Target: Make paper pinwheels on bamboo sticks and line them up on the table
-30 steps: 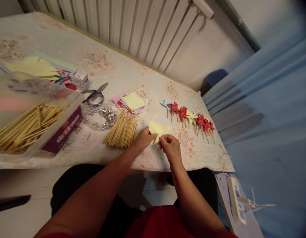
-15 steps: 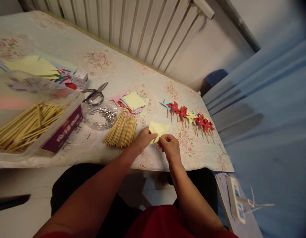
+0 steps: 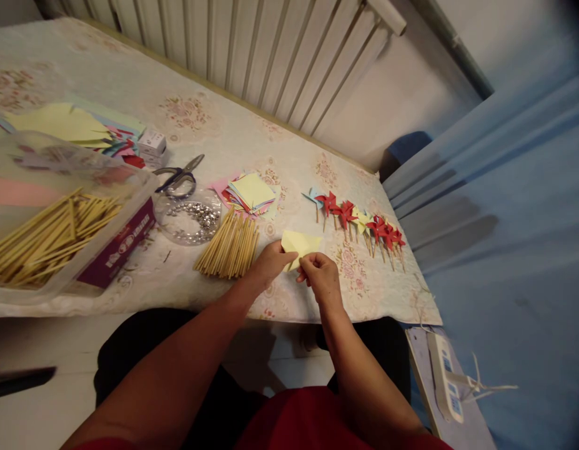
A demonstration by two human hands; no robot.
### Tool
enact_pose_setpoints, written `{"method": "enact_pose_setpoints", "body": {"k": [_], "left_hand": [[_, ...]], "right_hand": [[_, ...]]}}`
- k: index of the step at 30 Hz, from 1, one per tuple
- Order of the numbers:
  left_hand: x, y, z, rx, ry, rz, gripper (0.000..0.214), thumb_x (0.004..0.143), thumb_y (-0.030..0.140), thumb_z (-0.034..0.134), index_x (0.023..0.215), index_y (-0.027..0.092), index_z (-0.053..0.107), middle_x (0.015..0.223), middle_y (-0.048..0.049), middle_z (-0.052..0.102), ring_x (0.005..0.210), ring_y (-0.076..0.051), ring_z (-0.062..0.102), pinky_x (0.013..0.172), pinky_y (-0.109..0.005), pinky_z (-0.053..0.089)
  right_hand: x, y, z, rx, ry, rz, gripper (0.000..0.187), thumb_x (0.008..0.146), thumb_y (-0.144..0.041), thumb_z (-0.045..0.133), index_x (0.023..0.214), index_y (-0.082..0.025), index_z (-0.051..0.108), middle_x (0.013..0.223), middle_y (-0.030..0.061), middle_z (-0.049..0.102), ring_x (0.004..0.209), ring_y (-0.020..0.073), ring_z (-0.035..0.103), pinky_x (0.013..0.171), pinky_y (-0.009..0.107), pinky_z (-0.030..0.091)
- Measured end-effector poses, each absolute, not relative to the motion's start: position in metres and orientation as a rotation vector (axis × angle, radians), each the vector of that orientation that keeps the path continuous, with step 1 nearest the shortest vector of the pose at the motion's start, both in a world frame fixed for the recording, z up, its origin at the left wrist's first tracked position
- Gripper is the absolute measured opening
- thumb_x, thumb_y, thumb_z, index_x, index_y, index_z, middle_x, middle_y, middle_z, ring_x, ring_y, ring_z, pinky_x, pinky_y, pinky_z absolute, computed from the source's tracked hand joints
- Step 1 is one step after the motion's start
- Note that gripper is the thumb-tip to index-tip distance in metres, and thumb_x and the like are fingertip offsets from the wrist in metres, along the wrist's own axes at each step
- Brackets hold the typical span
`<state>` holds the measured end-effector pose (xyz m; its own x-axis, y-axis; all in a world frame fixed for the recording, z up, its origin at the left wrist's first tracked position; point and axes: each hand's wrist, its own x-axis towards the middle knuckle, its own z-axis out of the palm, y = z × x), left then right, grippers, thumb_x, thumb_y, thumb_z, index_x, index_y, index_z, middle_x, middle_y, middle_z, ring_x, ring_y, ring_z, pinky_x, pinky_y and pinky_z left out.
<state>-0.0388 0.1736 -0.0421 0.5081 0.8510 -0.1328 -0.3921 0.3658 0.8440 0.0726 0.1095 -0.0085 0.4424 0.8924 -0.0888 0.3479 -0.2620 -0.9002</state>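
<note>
Both my hands hold a small yellow paper square (image 3: 299,242) just above the table's near edge. My left hand (image 3: 269,263) pinches its left side. My right hand (image 3: 320,275) pinches its lower right part, fingers curled shut. Left of my hands lies a loose bundle of wooden sticks (image 3: 230,246). Behind them sits a stack of coloured paper squares (image 3: 250,192). To the right, a row of finished paper pinwheels (image 3: 359,224), mostly red, lies on the cloth.
A clear round dish of shiny pins (image 3: 190,219) and scissors (image 3: 179,178) lie left of the sticks. A plastic box of more sticks (image 3: 50,234) stands at the left, coloured paper sheets (image 3: 69,125) behind it. A radiator (image 3: 252,56) backs the table; a power strip (image 3: 446,375) lies lower right.
Hardly anything has changed: my hands have shifted slightly on the yellow paper, which stays in the same place.
</note>
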Motion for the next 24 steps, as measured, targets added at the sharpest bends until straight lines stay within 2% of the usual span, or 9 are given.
{"method": "enact_pose_setpoints", "body": {"k": [16,21,24], "left_hand": [[-0.0374,0.175,-0.0453,0.905,0.674,0.871,0.03,0.065,0.017,0.065,0.093,0.01,0.069,0.079,-0.0043,0.071,0.067,-0.014,0.059,0.062,-0.024,0.043],[-0.038,0.1748,-0.0443,0.874,0.652,0.869,0.031,0.063,0.02,0.068,0.094,0.01,0.069,0.082,-0.0052,0.072,0.07,-0.016,0.061,0.067,-0.026,0.044],[-0.0385,0.1752,-0.0445,0.806,0.611,0.876,0.035,0.062,0.022,0.071,0.095,0.01,0.069,0.085,-0.0065,0.072,0.073,-0.018,0.063,0.072,-0.029,0.047]], "right_hand": [[0.0731,0.1118,-0.0116,-1.82,-1.062,0.748,0.017,0.074,-0.032,0.061,0.064,-0.019,0.057,0.054,-0.0031,0.06,0.04,0.01,0.05,0.043,0.023,0.034],[0.075,0.108,-0.0117,-1.796,-1.073,0.736,0.02,0.074,-0.038,0.065,0.068,-0.019,0.06,0.053,-0.0047,0.057,0.041,0.0091,0.045,0.044,0.023,0.033],[0.0823,0.1061,-0.0105,-1.783,-1.009,0.613,0.024,0.073,-0.042,0.069,0.072,-0.019,0.062,0.056,-0.0048,0.057,0.046,0.0092,0.045,0.047,0.023,0.035]]}}
